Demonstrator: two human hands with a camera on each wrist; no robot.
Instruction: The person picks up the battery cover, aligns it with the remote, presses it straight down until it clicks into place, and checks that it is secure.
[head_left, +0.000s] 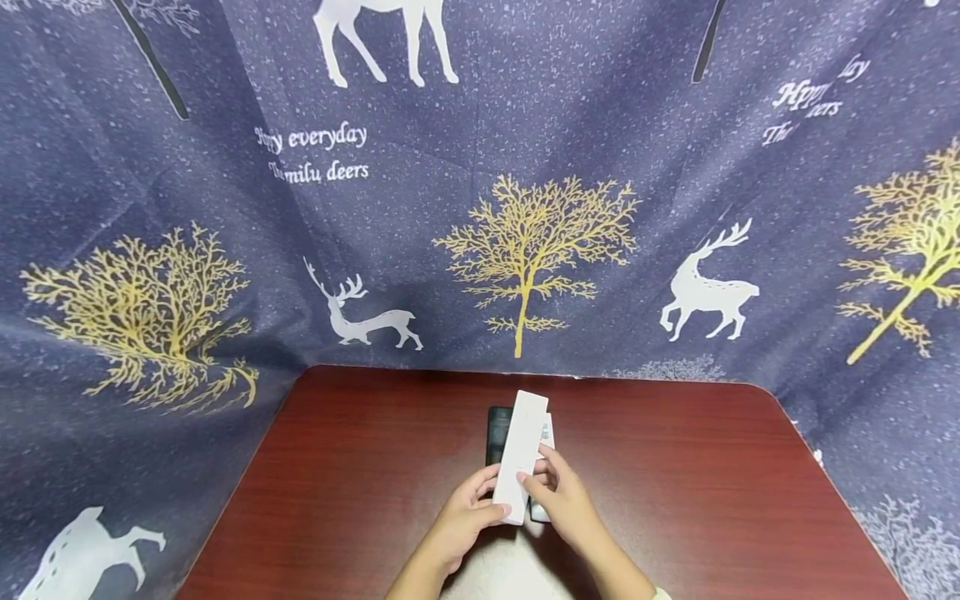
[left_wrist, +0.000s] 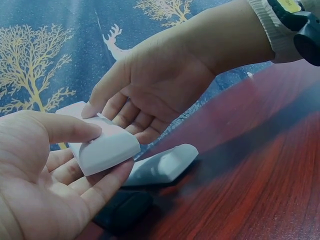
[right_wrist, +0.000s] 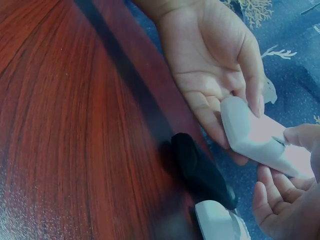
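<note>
Both hands hold a long white remote control [head_left: 522,446] over the table, its plain upper face showing no buttons. My left hand [head_left: 463,518] grips its near end, thumb on top and fingers underneath. Farther along, the right hand [head_left: 564,498] pinches it from the right side, with the thumb pressing the upper face near a small dark notch. Beneath it on the table lie a black remote control [head_left: 496,427] to the left and a second white remote control [head_left: 548,432] to the right. The held remote partly covers both in the head view.
The reddish-brown wooden table [head_left: 360,467] has rounded far corners. A dark blue cloth [head_left: 480,275] printed with deer and gold trees hangs behind it and at both sides. A pale glare patch marks the near edge of the table.
</note>
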